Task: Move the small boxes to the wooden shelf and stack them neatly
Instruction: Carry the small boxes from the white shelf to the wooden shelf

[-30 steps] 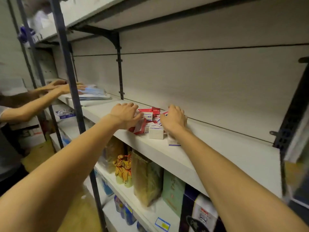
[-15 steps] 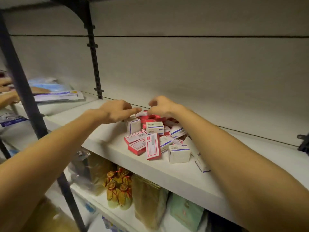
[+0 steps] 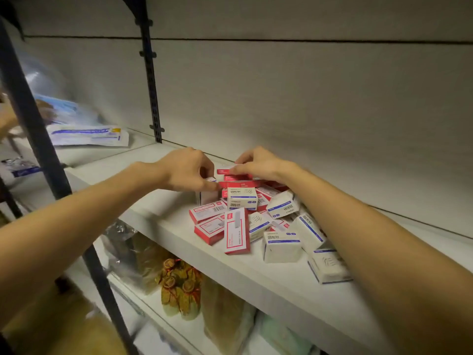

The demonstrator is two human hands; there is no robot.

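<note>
A loose heap of several small boxes (image 3: 256, 221), some red and white, some white with blue stripes, lies on the pale shelf board (image 3: 294, 285). At the heap's far side my right hand (image 3: 258, 163) pinches a small red box (image 3: 225, 171) by its top edge. My left hand (image 3: 188, 170) is curled beside it, fingertips touching the end of another red box (image 3: 238, 185) and a white box (image 3: 207, 197) below. Both forearms reach in over the shelf's front edge, and my right forearm hides part of the heap.
A dark metal upright (image 3: 38, 129) stands at the left, a slotted bracket rail (image 3: 151, 80) at the back wall. Flat plastic packets (image 3: 87, 134) lie on the shelf to the left. Below, bagged goods (image 3: 179, 288) fill the lower shelf. Another person's hand (image 3: 6, 119) shows at far left.
The view has moved closer to the heap. My hands have closed in at its far side, and my right hand has taken hold of a small red box.
</note>
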